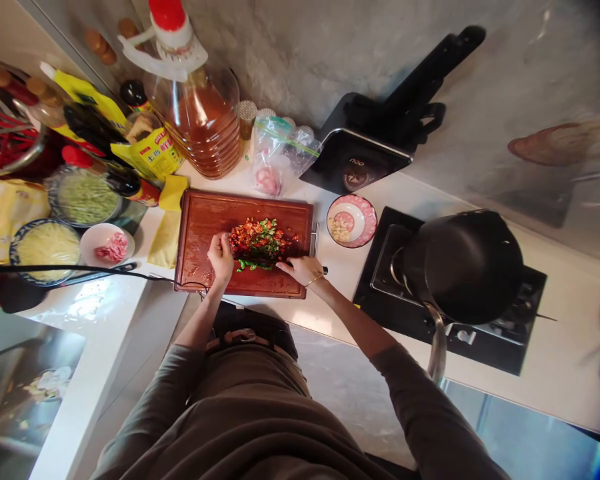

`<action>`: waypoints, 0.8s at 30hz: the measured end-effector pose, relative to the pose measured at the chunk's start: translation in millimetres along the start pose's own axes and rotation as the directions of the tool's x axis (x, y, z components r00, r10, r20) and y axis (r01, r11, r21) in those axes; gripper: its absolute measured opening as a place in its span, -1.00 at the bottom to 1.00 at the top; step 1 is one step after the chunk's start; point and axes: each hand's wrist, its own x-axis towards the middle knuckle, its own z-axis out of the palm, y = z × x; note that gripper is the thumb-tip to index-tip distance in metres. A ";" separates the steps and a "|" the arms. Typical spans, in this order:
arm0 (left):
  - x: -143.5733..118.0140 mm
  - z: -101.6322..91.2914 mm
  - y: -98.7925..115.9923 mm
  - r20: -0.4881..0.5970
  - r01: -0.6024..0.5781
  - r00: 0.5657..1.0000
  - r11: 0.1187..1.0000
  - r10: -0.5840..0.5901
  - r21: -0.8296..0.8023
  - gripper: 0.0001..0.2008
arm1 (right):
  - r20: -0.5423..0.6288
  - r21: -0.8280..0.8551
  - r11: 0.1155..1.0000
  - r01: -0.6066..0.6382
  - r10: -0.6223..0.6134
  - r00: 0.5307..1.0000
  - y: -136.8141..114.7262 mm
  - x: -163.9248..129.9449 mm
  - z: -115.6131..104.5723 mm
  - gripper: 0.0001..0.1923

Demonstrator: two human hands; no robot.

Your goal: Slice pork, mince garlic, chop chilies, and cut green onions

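The left hand [221, 256] presses the chopped chilli pile [260, 241]; the right hand [304, 269] grips the knife [321, 270] at 3 o'clock, and could nick those fingers

Olive-brown long sleeves, thin bracelet at the right hand [304, 269] wrist.

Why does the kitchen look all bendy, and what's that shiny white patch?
Head view: the wide lens curves the white counter and wall toward the edges; glare washes out the counter left of the wooden cutting board; the right edge is dark and smeared; the chopped chilies and greens at centre look reasonably sharp.
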 end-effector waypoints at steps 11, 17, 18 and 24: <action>15.3 13.2 -9.9 -0.044 0.006 0.999 0.994 -0.011 -0.111 -0.56 | 0.021 -0.039 0.999 -0.009 0.010 1.000 7.2 9.1 -35.0 -0.12; 5.5 15.9 -12.5 0.024 -0.003 1.000 1.000 0.004 -0.029 -0.58 | -0.049 -0.071 0.997 -0.018 0.015 0.999 13.9 16.9 -2.9 -0.21; 5.2 15.3 -11.2 0.030 -0.012 0.999 1.000 0.012 -0.016 -0.58 | -0.059 -0.069 0.997 -0.025 0.021 0.998 13.9 16.5 0.0 -0.21; 15.0 12.0 -3.6 0.001 -0.071 0.998 0.997 0.071 -0.028 -0.63 | -0.053 -0.003 1.000 -0.013 0.013 0.999 12.6 8.5 -17.1 -0.14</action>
